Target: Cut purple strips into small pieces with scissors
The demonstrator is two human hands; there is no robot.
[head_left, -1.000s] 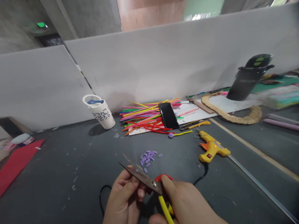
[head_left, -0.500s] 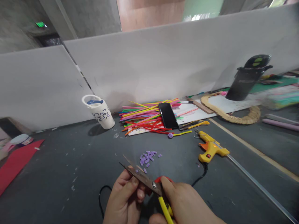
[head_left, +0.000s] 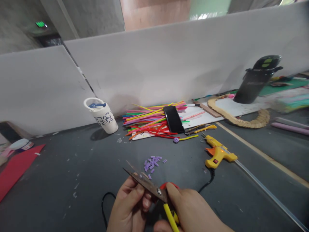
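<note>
My right hand [head_left: 190, 206] is closed around the scissors [head_left: 148, 185], which have yellow handles with some red at the grip. Their slightly parted blades point up and left, across the fingertips of my left hand [head_left: 131, 199]. That hand is closed, thumb pressed to fingers just under the blades; whatever it pinches is hidden. Just beyond the blades, small cut purple pieces [head_left: 152, 163] lie in a loose heap on the dark table [head_left: 91, 180]. Farther back rests a yellow-green stem with a purple ball [head_left: 176, 140] at its left end.
Colourful craft stems [head_left: 147, 120] are piled under a black phone [head_left: 173, 119]. To the right lies a yellow glue gun [head_left: 218, 153] with a long clear stick. A white cup [head_left: 105, 119], a black bottle [head_left: 256, 80] and a red sheet [head_left: 19, 170] stand or lie around.
Both hands and the scissors keep nearly the same place. The blades look slightly closer together. The view has shifted very slightly.
</note>
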